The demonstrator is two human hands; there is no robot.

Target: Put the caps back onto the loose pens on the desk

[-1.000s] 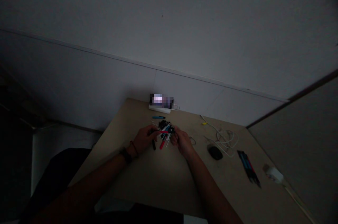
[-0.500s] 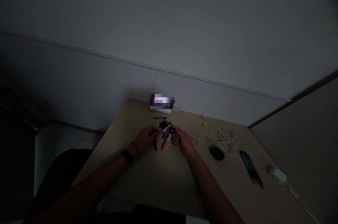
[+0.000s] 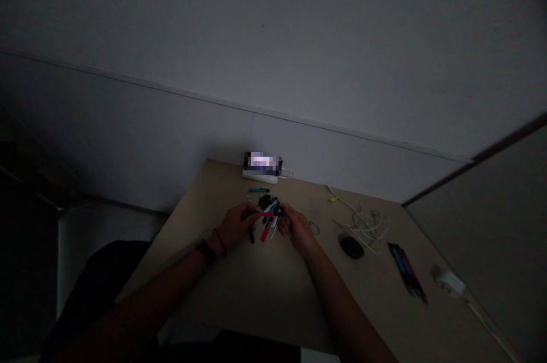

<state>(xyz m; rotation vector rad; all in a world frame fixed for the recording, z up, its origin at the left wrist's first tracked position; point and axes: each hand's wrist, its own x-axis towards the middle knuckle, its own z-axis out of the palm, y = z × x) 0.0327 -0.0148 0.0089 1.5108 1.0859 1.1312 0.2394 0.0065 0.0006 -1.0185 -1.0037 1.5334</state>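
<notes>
A red and black pen [image 3: 267, 214] is held level between my two hands, above a loose heap of pens and pen parts [image 3: 268, 202]. The fingers of my left hand [image 3: 234, 224] pinch its left end. Closed round its right end is my right hand [image 3: 296, 228]. A red piece [image 3: 265, 234] and a black piece [image 3: 251, 235] stick out from the near side of the heap. Just behind the heap lies a blue pen [image 3: 258, 190]. Dim light hides the finer details of the heap and the fingertips.
Behind the pens, a lit phone [image 3: 262, 164] leans on a white stand [image 3: 260, 177] near the wall. To the right on the desk [image 3: 265, 294] are a black mouse [image 3: 351, 247], tangled white cables [image 3: 363, 229], a row of pens [image 3: 407, 272] and a white plug [image 3: 448, 281].
Both hands keep the pen in nearly the same place. The view has shifted very slightly; nothing else has visibly moved.
</notes>
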